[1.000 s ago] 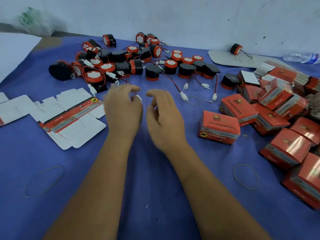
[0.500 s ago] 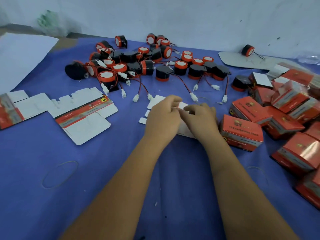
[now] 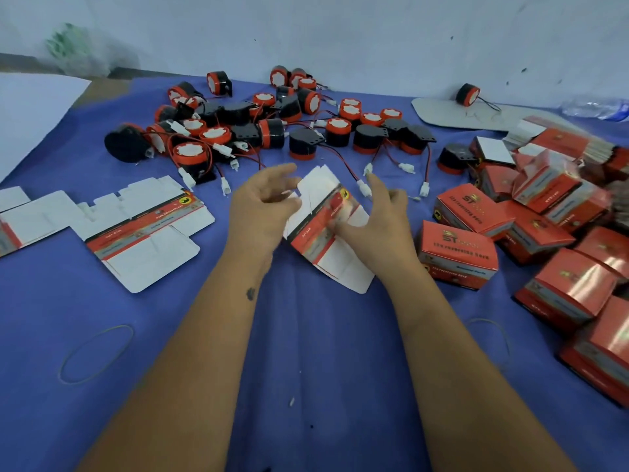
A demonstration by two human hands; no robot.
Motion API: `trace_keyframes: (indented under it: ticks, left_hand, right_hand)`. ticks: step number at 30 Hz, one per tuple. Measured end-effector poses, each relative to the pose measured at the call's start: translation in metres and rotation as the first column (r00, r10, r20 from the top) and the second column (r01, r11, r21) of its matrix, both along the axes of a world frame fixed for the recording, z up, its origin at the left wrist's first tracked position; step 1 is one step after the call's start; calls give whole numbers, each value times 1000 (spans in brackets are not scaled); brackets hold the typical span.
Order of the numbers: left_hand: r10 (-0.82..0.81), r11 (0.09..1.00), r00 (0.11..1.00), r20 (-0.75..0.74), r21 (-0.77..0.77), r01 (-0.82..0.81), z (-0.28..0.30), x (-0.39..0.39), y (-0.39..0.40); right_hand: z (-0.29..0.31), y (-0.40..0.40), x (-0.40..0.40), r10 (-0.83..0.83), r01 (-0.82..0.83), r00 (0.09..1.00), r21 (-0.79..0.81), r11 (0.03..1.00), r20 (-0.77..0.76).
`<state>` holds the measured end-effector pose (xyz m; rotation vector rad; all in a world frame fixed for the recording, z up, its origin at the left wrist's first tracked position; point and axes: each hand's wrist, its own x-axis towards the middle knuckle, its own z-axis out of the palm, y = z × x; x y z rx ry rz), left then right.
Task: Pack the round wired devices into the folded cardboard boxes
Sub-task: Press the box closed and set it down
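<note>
While both hands work mid-tabletop, the left hand (image 3: 263, 206) pinches a flat unfolded carton (image 3: 326, 229) with curled fingers; the right hand (image 3: 374, 226) holds its other side, index finger extended. Round red-and-black wired devices (image 3: 272, 131) crowd the far edge; closed red boxes (image 3: 457, 255) fill the right edge.

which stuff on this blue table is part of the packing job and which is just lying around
Part of the job:
- flat red-and-white cardboard box blank, held between left hand and right hand
- round black-and-orange wired devices
- spare flat blanks
- folded red cardboard boxes

Just lying about:
- thin rubber bands
- clear plastic bottle
- white sheet
</note>
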<state>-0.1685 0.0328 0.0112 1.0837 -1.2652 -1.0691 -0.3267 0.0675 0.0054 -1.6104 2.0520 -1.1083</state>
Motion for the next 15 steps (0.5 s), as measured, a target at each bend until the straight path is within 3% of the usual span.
trace_keyframes:
  ticks: [3, 6, 8, 10, 13, 15]
  left_hand:
    - [-145, 988, 901, -408, -11, 154, 8, -1, 1]
    - [-303, 947, 778, -550, -86, 308, 15, -4, 8]
    - [-412, 908, 740, -531, -168, 385, 18, -9, 13]
    - [-506, 862, 749, -427, -246, 442, 21, -14, 20]
    - [-539, 832, 805, -247, -303, 464, 27, -20, 29]
    - [-537, 826, 819, -200, -318, 464, 29, -20, 32]
  right_hand:
    - [6, 1, 4, 11, 2, 995, -122, 993, 100]
    - [15, 6, 14, 132, -40, 905, -229, 973, 404]
    - [20, 9, 21, 204, -47, 789, -273, 961, 579]
    - [24, 11, 25, 258, -71, 712, -299, 952, 653]
    - [28, 13, 26, 296, -74, 635, -325, 943, 713]
    - [30, 16, 26, 278, -27, 631, -337, 941, 725]
